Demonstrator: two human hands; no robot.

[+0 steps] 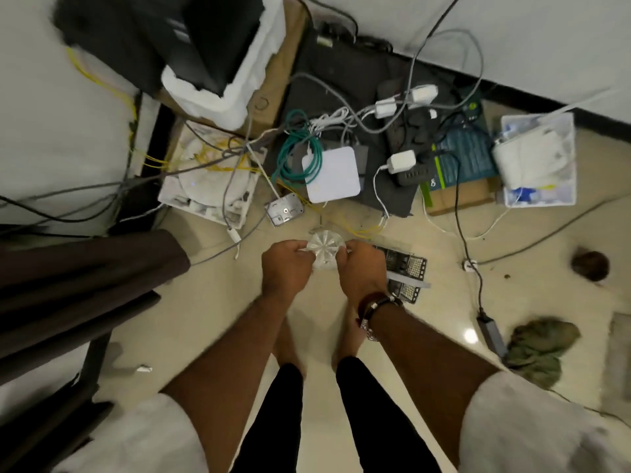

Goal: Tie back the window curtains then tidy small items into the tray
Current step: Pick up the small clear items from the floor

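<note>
gripping one clear plastic bottle [325,249]: left hand [286,268], right hand [362,271], fingers curled.

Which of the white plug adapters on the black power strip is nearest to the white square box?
The lone white adapter at the strip's near end, just right of the white square box.

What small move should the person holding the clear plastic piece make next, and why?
Probably carry the clear plastic piece right and lower it into the white tray. Both the left hand and right hand grip it above the floor, and the tray lies off to the right, already holding small items.
</note>
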